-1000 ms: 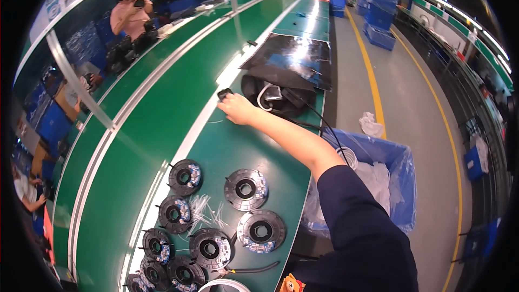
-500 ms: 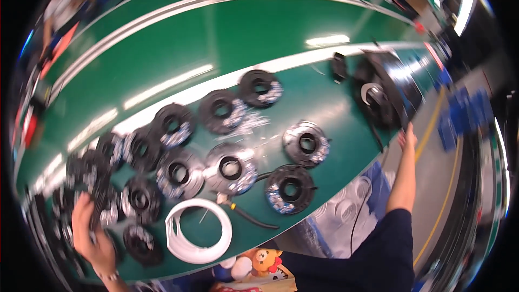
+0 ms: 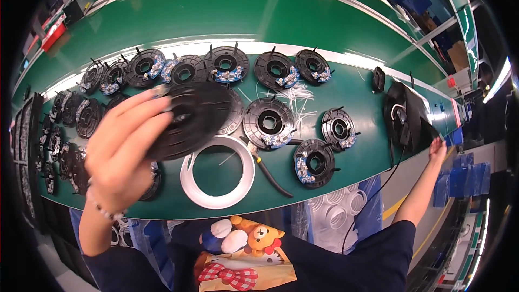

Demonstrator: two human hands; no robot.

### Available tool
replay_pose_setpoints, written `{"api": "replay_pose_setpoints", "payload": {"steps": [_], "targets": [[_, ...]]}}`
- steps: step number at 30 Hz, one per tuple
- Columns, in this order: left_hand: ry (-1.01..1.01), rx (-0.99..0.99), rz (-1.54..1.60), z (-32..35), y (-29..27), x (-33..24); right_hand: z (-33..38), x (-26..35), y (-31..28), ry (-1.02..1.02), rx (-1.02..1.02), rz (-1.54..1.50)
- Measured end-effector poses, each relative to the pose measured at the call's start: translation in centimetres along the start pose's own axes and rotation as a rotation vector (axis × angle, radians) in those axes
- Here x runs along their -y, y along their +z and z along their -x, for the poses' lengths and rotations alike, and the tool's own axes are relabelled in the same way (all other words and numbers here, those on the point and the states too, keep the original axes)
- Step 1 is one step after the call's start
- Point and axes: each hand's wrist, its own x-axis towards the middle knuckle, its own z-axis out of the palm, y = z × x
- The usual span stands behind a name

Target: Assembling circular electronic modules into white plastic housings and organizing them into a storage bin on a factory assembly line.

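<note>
Raised above the left part of the bench, a black round plastic disc (image 3: pixel 197 116) is gripped by my left hand (image 3: pixel 121 148), its fingers over the near side. My right hand (image 3: pixel 437 150) is out at the far right, fingers closed at the corner of a black glossy curved piece (image 3: pixel 419 121). Below the held disc lies a white ring (image 3: pixel 216 201). Beside it is a cutter-like hand tool (image 3: pixel 275 181) with black and yellow handles, its head partly hidden. Black round bases with blue circuit boards, such as one (image 3: pixel 268 123) near the middle, lie around them.
Several more black bases (image 3: pixel 226 65) line the back and left of the green bench (image 3: pixel 346 165). White cut strips (image 3: pixel 294 100) lie among them. A small black part (image 3: pixel 378 79) stands at the back right. Clear-bagged white rings (image 3: pixel 338 216) sit below the front edge.
My left hand has risen and moved right from the left-hand cluster, with the black disc now in view in it. My right hand remains at the black piece; the view has turned.
</note>
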Motion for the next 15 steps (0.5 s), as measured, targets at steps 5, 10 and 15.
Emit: {"api": "replay_pose_setpoints", "payload": {"steps": [5,10,15], "targets": [[0.181,-0.034,0.075,-2.0,6.4,-0.7,11.2,8.9,10.1,-0.55,0.001,-0.101],[0.244,0.115,0.101,-2.6,12.5,-2.3,22.8,17.8,15.7,-0.954,0.154,-0.07],[0.339,0.039,0.078,-5.1,15.6,-3.9,35.3,20.3,21.2,-1.326,0.229,-0.026]]}}
